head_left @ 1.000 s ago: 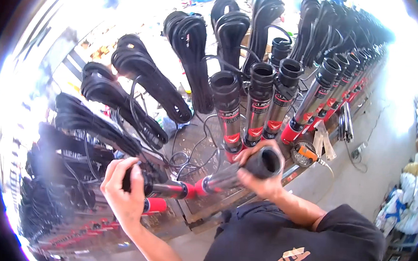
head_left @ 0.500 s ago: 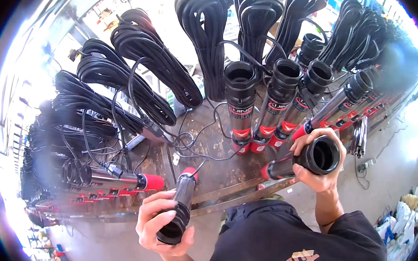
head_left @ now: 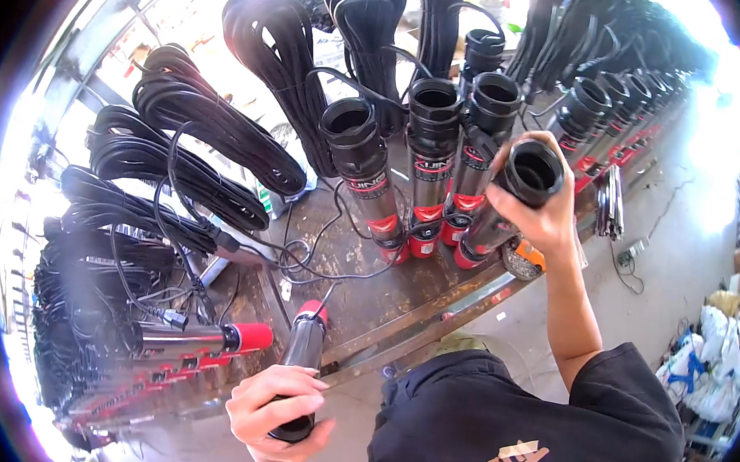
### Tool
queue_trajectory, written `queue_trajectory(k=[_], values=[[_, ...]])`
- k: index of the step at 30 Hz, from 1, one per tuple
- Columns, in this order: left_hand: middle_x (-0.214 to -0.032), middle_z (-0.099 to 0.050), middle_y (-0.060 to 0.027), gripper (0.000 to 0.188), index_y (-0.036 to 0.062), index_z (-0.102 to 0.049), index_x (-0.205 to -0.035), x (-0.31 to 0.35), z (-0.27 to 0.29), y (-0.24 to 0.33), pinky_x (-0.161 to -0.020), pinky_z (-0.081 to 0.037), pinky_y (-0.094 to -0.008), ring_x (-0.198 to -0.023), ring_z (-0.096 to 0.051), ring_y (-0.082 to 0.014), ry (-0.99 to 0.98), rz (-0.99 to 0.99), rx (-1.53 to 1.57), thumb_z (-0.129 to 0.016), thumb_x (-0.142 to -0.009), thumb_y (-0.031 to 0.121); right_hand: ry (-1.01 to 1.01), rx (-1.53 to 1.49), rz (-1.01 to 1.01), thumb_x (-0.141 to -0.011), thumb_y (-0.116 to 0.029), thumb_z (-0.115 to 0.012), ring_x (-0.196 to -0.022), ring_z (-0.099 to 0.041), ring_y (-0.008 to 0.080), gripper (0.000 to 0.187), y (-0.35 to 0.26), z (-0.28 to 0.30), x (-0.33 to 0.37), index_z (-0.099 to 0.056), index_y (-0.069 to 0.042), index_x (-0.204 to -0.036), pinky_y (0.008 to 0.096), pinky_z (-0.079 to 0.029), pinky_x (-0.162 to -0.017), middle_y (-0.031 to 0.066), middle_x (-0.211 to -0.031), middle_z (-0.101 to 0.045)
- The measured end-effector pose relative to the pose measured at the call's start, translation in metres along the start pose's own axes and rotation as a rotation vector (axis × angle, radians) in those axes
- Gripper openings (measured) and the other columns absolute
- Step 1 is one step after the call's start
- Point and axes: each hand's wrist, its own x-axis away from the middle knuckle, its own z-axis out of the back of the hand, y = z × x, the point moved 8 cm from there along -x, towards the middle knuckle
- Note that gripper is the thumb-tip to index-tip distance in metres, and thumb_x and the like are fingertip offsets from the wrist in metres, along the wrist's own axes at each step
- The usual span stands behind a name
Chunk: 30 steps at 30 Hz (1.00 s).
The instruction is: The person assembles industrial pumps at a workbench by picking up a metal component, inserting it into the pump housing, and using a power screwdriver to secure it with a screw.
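At lower left of centre the left hand (head_left: 278,412) grips a tube (head_left: 304,346); right of centre the right hand (head_left: 546,199) grips a second tube (head_left: 490,228). A firm wrap on each, clear of the loose cable (head_left: 346,278), should steady them. Worn brown bench (head_left: 361,315) mid-frame, pale floor (head_left: 679,241) right, cable coils (head_left: 183,166) upper left

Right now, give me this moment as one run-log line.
left hand: gripping first tube; right hand: gripping second tube; nearby: standing tubes, cable coils, bench
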Motion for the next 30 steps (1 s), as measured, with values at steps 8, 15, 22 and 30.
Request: queue_trajectory(k=[8,15,22,30], values=[[-0.074,-0.069,-0.0136,0.031,-0.0003,-0.067,-0.091,0.039,0.061,0.002,-0.065,-0.054,-0.0323,-0.066,-0.067,-0.0230,0.358,0.018,-0.068,-0.071,-0.061,-0.003,0.457,0.438,-0.075,-0.082,-0.033,-0.085,-0.093,-0.065,0.0215,0.069,0.002,0.020,0.020,-0.049,0.003,-0.129,0.0354,-0.051,-0.086,0.0151,-0.107,-0.069],[-0.080,-0.065,-0.0124,0.019,-0.0032,-0.062,-0.094,0.119,0.113,0.033,-0.068,-0.055,-0.0340,-0.069,-0.064,-0.0209,0.747,0.020,0.149,-0.071,-0.078,0.002,0.234,0.490,0.165,-0.083,-0.014,-0.078,-0.099,-0.062,0.0248,0.037,-0.027,-0.134,0.142,-0.059,-0.001,-0.112,0.0381,-0.049,-0.088,0.0122,-0.100,-0.063],[-0.081,-0.063,-0.0222,0.034,-0.0102,-0.061,-0.104,0.180,0.120,0.075,-0.061,-0.059,-0.0416,-0.063,-0.063,-0.0284,0.559,-0.143,0.102,-0.067,-0.072,-0.001,-0.329,-0.471,-1.737,-0.093,-0.042,-0.071,-0.080,-0.068,0.0237,0.063,0.228,-0.396,0.271,-0.048,-0.001,-0.134,0.0368,-0.056,-0.067,0.0167,-0.109,-0.070],[-0.083,-0.059,-0.0218,0.032,-0.0088,-0.059,-0.104,0.237,0.133,0.075,-0.059,-0.057,-0.0417,-0.064,-0.061,-0.0288,0.744,-0.083,0.033,-0.069,-0.076,0.001,-1.291,-0.498,-0.874,-0.099,-0.027,-0.057,-0.054,-0.045,0.0036,0.023,0.111,-0.495,0.224,-0.066,-0.009,-0.088,0.0228,-0.030,-0.041,-0.0056,-0.070,-0.056]])
